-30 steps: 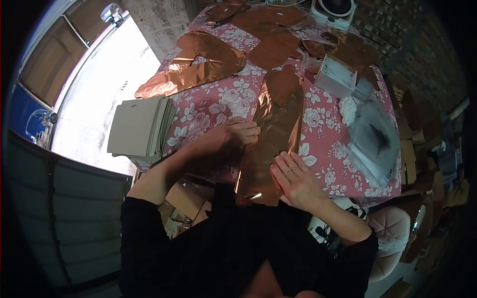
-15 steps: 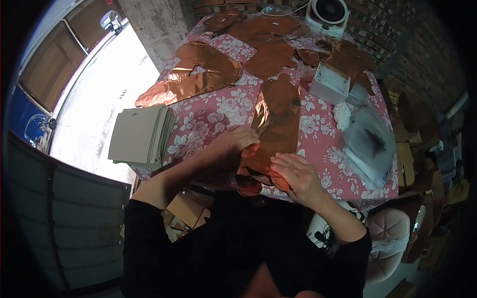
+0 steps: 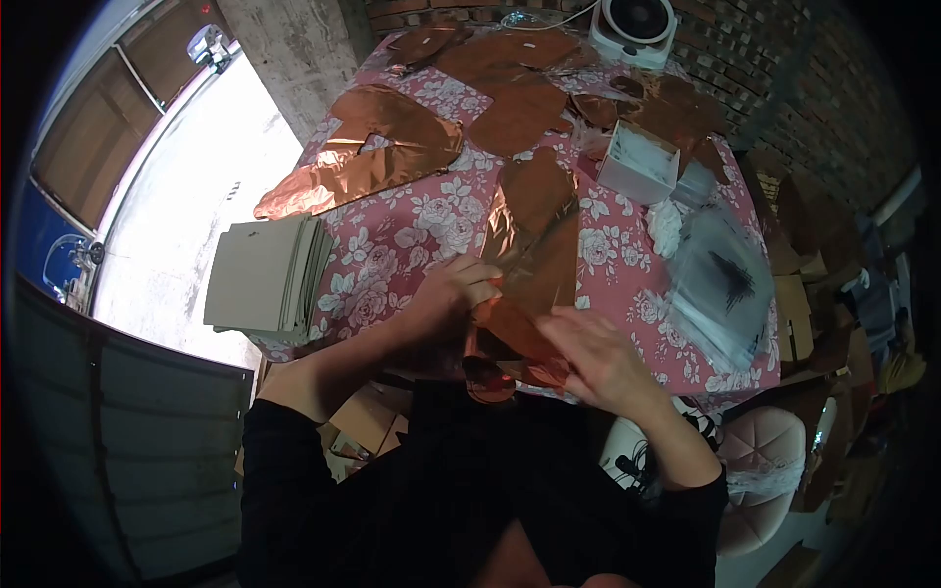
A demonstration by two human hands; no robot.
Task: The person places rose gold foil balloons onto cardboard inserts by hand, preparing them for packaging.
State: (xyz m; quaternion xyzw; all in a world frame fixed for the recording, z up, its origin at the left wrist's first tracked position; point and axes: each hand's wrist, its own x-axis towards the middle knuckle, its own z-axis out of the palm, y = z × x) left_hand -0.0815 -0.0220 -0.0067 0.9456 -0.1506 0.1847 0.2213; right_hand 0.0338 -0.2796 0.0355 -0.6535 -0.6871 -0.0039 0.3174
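A flat copper-coloured foil balloon (image 3: 534,220) lies lengthwise on the table in front of me, its near end lifted and bent at the table's front edge. My left hand (image 3: 459,292) is closed on the left edge of this balloon, fingertips pinching the foil. On the right side, my right hand (image 3: 600,361) grips the raised near end, with the thumb low and the fingers over the foil, slightly blurred. Between both hands the near end curls, and a reddish, shiny flap hangs over the edge. The exact finger contact underneath is hidden.
More copper foil balloons (image 3: 392,157) lie farther back on the flowered tablecloth (image 3: 377,250). A stack of grey cards (image 3: 260,274) stands at left. At right are a white box (image 3: 639,165) and clear plastic bags (image 3: 723,289). A fan (image 3: 635,29) sits at the back, a padded stool (image 3: 760,470) below right.
The balloon's near end has been lifted and bent more between my hands. My right hand's fingers have straightened somewhat over the foil. The whole view has shifted slightly.
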